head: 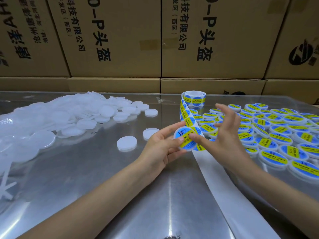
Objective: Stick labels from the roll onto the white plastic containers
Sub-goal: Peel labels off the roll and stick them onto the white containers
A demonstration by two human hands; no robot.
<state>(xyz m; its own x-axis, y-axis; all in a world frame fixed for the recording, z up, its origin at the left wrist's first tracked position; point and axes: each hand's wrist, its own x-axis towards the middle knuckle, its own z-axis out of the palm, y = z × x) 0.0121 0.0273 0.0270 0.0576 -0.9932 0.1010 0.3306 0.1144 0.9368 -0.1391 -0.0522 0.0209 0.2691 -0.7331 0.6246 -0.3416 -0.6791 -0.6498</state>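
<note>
Now we have one white container [185, 139] held up off the bench [96, 169] in our left hand [162, 149], its grip curled round the rim with the thumb on the face, so the top stays steady and turned toward us. A blue and yellow label [187, 141] already lies on it. Our right hand [222, 135] presses the label with its thumb tip, the other fingers spread loose and holding nothing; it looks like smoothing. The strip from the label roll [194, 99] runs down behind the container, and bare backing [217, 178] trails toward us. Unlabelled containers [69, 118] lie left, labelled ones [279, 133] right, keeping the two lots apart.
</note>
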